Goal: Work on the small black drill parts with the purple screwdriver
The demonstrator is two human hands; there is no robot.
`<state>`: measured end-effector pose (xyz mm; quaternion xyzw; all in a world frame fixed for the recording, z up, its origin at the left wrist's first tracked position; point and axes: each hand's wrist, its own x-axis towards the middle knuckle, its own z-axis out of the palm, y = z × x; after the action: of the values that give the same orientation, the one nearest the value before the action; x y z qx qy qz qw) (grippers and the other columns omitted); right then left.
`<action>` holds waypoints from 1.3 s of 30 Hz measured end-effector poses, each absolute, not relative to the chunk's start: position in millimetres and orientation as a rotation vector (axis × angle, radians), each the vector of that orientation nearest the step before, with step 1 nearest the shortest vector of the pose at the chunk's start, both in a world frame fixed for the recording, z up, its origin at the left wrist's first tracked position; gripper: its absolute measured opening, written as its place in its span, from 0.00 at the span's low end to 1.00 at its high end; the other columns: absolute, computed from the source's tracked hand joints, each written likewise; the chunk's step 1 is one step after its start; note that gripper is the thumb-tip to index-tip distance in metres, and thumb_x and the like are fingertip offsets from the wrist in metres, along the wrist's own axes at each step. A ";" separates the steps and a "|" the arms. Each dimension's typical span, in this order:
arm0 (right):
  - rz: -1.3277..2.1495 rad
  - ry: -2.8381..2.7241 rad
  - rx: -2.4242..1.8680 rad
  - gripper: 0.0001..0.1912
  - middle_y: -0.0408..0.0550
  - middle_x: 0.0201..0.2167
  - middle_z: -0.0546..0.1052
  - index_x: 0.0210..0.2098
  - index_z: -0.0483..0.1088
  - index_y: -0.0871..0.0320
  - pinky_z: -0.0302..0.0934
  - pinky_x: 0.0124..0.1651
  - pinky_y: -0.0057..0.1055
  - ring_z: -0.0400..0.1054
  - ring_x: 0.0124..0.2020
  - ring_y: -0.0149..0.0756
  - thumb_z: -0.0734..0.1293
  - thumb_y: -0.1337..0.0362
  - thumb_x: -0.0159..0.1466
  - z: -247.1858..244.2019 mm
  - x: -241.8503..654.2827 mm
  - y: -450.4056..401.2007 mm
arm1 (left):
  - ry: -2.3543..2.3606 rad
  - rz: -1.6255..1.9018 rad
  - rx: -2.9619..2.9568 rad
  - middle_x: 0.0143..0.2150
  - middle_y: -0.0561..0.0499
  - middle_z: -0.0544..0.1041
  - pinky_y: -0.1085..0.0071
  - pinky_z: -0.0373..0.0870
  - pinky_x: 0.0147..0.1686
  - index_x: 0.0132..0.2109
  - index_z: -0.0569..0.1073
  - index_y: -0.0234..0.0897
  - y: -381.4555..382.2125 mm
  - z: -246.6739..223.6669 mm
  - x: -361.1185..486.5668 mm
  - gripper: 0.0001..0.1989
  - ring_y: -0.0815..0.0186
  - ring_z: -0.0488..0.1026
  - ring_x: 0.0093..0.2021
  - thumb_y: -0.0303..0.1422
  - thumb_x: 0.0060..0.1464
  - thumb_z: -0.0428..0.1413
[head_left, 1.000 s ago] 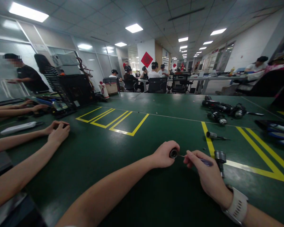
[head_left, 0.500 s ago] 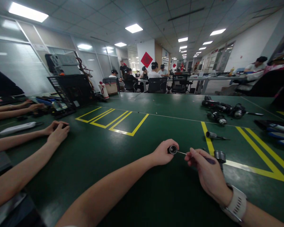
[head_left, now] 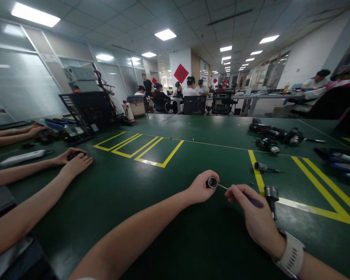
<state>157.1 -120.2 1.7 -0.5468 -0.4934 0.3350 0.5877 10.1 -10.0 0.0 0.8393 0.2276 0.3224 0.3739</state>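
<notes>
My left hand (head_left: 198, 189) is wrapped round a short dark cylindrical part (head_left: 212, 182), its open, metal-rimmed end turned toward me. In my right hand (head_left: 252, 208), which wears a light watch, is a thin screwdriver (head_left: 256, 202) with a dark purplish handle. Its slim shaft points left, and the tip is at the right edge of the cylinder's mouth; whether it touches is too small to tell. Just beyond the right hand stands a dark metal part with a wide round head (head_left: 271, 192). Another socket-like part with a thin stem (head_left: 261, 167) lies farther back.
Several black and silver mechanical assemblies (head_left: 291, 137) lie at the back right of the green table (head_left: 163, 233). Blue-and-white tools (head_left: 345, 165) are at the right edge. On the left, a co-worker's hands (head_left: 76, 160) hold a dark object near a white tool (head_left: 23, 157). A black rack (head_left: 90, 112) stands behind.
The screwdriver has drawn back slightly from the cylinder's mouth, and the cylinder has shifted a little left and up. The co-worker's near hand has moved right.
</notes>
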 end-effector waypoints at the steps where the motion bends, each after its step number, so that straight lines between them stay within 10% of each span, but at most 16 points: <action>1: 0.774 -1.156 -1.285 0.13 0.46 0.29 0.75 0.30 0.73 0.56 0.62 0.36 0.35 0.68 0.32 0.38 0.64 0.53 0.61 2.1 157.1 -120.6 | 0.615 0.854 2.124 0.35 0.53 0.68 0.69 0.65 0.40 0.36 0.66 0.35 -9.9 -0.4 10.1 0.11 0.67 0.67 0.37 0.20 0.43 0.54; 17: 0.452 -1.462 -1.228 0.05 0.47 0.35 0.71 0.36 0.68 0.53 0.62 0.41 0.37 0.67 0.38 0.40 0.63 0.60 0.62 15.2 150.2 -128.5 | 0.805 1.153 1.981 0.40 0.51 0.69 0.66 0.66 0.45 0.42 0.64 0.38 -13.6 -1.0 12.9 0.10 0.65 0.68 0.41 0.30 0.52 0.55; 29: 0.408 -1.526 -1.261 0.09 0.48 0.38 0.71 0.39 0.64 0.53 0.64 0.40 0.39 0.67 0.39 0.42 0.65 0.65 0.58 11.0 148.0 -123.7 | 0.546 0.616 2.456 0.50 0.45 0.70 0.62 0.64 0.48 0.55 0.58 0.39 -30.9 10.9 10.4 0.28 0.58 0.69 0.49 0.27 0.47 0.57; 39: 0.121 -1.613 -1.327 0.07 0.49 0.34 0.71 0.33 0.63 0.54 0.62 0.36 0.37 0.67 0.34 0.41 0.65 0.66 0.55 49.9 176.8 -115.1 | 0.634 0.918 2.412 0.57 0.43 0.64 0.56 0.61 0.54 0.60 0.51 0.42 -29.0 8.5 12.5 0.40 0.57 0.65 0.54 0.35 0.44 0.63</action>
<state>176.8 -115.1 49.9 -0.5490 -0.6673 0.0499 0.5009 12.5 -29.0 8.5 0.8812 0.2318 0.3352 0.2396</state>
